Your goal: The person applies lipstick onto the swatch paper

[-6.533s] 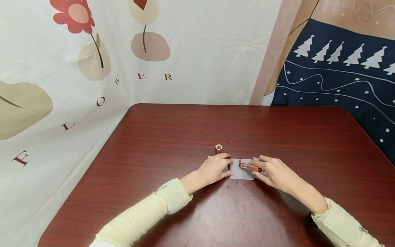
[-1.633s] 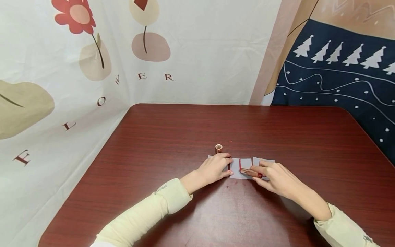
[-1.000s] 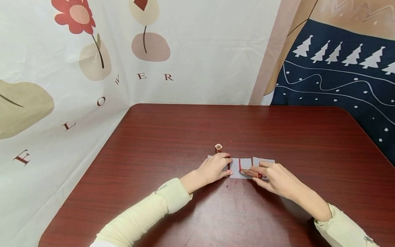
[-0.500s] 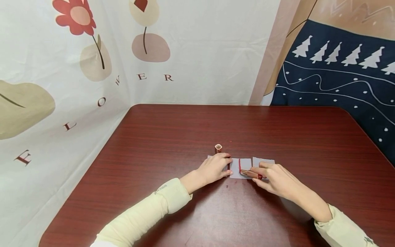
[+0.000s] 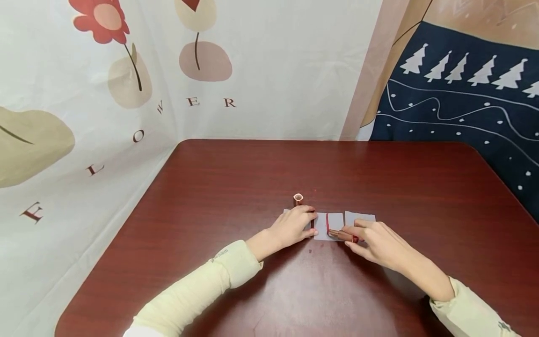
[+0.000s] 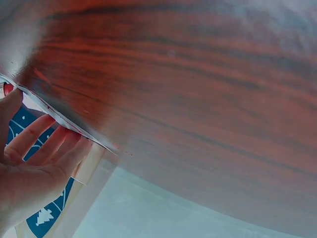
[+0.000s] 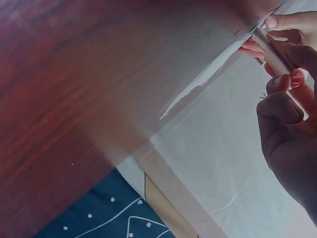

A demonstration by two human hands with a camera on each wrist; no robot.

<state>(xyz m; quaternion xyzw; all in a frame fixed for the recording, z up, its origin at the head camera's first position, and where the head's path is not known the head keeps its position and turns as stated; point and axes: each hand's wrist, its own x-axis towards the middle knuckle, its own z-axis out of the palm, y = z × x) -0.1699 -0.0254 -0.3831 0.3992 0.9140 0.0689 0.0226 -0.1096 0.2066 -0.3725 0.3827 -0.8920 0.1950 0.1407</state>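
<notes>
My right hand (image 5: pixel 381 245) pinches an uncapped lipstick (image 5: pixel 344 236) between thumb and fingers. Its tip meets the lower end of a red stroke (image 5: pixel 327 222) on the middle white paper piece (image 5: pixel 335 221). Seen from the right wrist, the lipstick (image 7: pixel 275 55) has a shiny metallic tube and a round red label on its base. My left hand (image 5: pixel 291 227) lies palm down across the left paper piece and the middle one's left edge, fingers extended, hiding most of the left piece. In the left wrist view, that hand's fingers (image 6: pixel 47 146) press along the paper.
The lipstick's hollow cap (image 5: pixel 298 200) stands upright just behind my left hand. Another paper piece (image 5: pixel 355 216) sits under and behind my right fingers. A few small reddish marks dot the brown table (image 5: pixel 236 182). Printed cloths (image 5: pixel 269 70) hang beyond its far and left edges.
Over several seconds, my right hand and the lipstick have come nearer to me, and the red stroke has grown longer. In the last second the hands barely move; the head view tilts slightly.
</notes>
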